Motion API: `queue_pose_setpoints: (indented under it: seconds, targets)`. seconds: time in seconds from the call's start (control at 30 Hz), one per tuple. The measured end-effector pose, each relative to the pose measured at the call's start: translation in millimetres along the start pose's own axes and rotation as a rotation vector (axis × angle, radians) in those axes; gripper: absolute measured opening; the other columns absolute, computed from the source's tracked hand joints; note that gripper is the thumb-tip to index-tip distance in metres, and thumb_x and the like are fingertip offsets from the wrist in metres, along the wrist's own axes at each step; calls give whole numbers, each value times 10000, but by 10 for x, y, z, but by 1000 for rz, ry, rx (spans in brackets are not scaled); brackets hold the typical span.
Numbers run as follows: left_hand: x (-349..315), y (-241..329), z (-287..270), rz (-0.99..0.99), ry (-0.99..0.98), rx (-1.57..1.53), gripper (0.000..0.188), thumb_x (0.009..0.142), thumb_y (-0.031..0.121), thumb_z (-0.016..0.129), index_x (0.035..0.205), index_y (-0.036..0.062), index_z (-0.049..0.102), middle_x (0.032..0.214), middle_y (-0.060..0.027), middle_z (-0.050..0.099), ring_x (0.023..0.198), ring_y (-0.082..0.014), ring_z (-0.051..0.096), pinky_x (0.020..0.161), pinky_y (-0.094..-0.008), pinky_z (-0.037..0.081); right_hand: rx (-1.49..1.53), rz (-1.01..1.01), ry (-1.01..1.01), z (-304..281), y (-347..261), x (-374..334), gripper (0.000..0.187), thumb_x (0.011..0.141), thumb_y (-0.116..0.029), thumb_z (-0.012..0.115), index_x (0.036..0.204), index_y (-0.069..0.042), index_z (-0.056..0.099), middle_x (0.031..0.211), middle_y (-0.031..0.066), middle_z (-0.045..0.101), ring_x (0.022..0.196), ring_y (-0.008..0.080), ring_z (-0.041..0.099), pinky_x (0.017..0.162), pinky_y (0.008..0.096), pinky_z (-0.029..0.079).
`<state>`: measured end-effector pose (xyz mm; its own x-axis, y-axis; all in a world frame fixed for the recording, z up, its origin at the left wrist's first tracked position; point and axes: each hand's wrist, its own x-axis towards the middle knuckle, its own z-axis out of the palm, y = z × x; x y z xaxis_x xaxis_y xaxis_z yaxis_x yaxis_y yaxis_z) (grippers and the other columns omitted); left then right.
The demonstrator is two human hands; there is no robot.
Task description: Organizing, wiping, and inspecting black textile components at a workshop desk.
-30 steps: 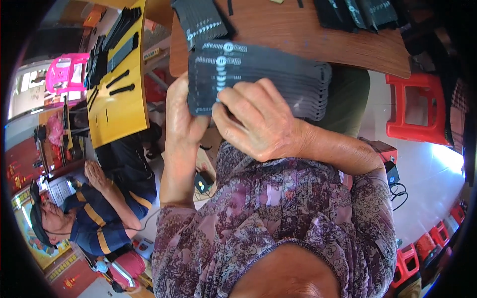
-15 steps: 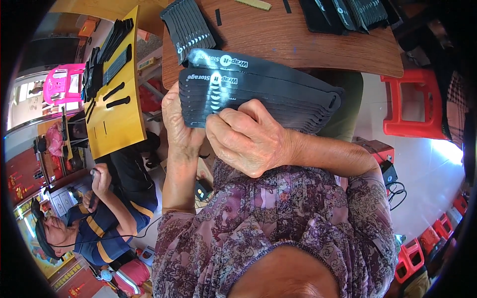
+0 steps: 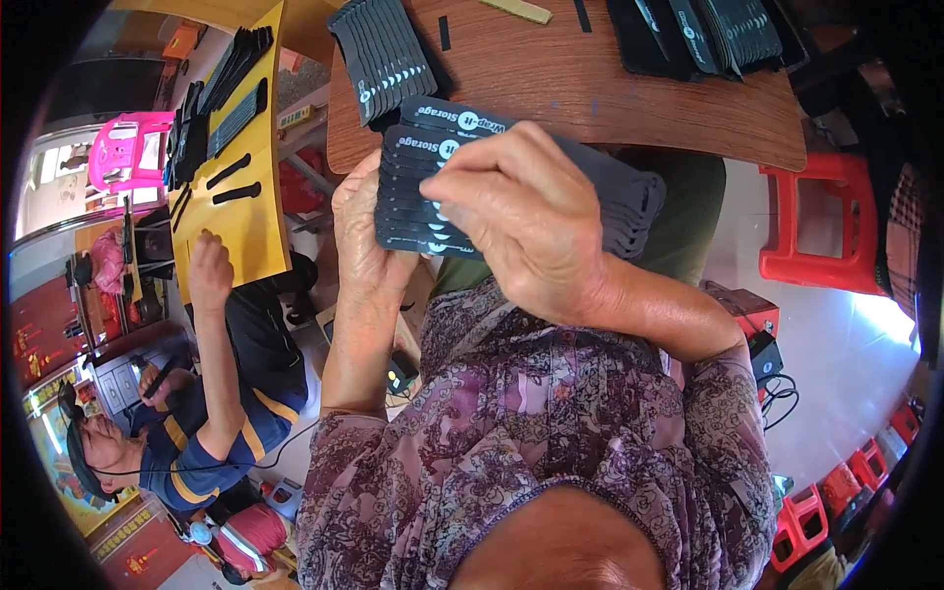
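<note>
A fanned stack of black straps (image 3: 600,177) with white print is held up in front of my chest, just off the near edge of the wooden table. My left hand (image 3: 364,231) grips the stack's left end, its thumb side against the layered edges. Above the stack's printed part is my right hand (image 3: 536,211), fingers bent into a pinch over the straps. Whether anything sits between those fingertips is hidden. Toward the right the straps end in rounded tips with slots.
On the brown table (image 3: 551,74) lie a fanned pile of straps (image 3: 383,64) at left and more black straps (image 3: 703,34) at right. A yellow board (image 3: 231,226) with black straps stands left, where another person (image 3: 197,433) sits. A red stool (image 3: 821,265) is at right.
My right hand has risen from the stack's near edge to over its printed middle. My left hand still holds the stack. The other person's arm has reached toward the yellow board.
</note>
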<state>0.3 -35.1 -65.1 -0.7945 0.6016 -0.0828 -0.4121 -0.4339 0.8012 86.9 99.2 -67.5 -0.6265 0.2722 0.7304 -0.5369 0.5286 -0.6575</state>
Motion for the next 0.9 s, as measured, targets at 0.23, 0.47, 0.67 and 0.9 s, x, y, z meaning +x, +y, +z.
queue_pose_setpoints:
  seconds: [0.23, 0.47, 0.67, 0.9]
  targets:
    - [-5, -16, 42, 35, 26, 39, 251, 853, 136, 540, 989, -75, 559, 888, -117, 632, 716, -137, 626, 646, -237, 529, -254, -87, -10, 56, -35, 7, 368, 578, 29, 635, 944, -8, 629, 756, 67, 490, 658, 204, 475, 517, 286, 418]
    - [-23, -51, 91, 33, 47, 37, 235, 852, 116, 521, 976, -81, 556, 870, -104, 626, 703, -128, 618, 638, -233, 525, -301, -94, -155, 21, -7, -4, 461, 505, -73, 629, 945, 47, 561, 786, 93, 425, 754, 242, 445, 568, 297, 431]
    - [-1, -50, 26, 10, 7, 20, 229, 851, 98, 505, 982, -83, 551, 872, -106, 625, 712, -125, 617, 649, -235, 524, -323, -138, -173, 41, 9, -10, 483, 517, -103, 621, 961, 74, 547, 783, 102, 418, 756, 244, 439, 580, 296, 436]
    - [20, -47, 15, 28, 44, 55, 230, 852, 107, 507, 976, -81, 555, 866, -102, 624, 709, -127, 617, 647, -236, 525, -392, -201, -206, 65, 43, -6, 409, 603, -131, 556, 945, 94, 540, 772, 96, 406, 755, 234, 430, 606, 278, 439]
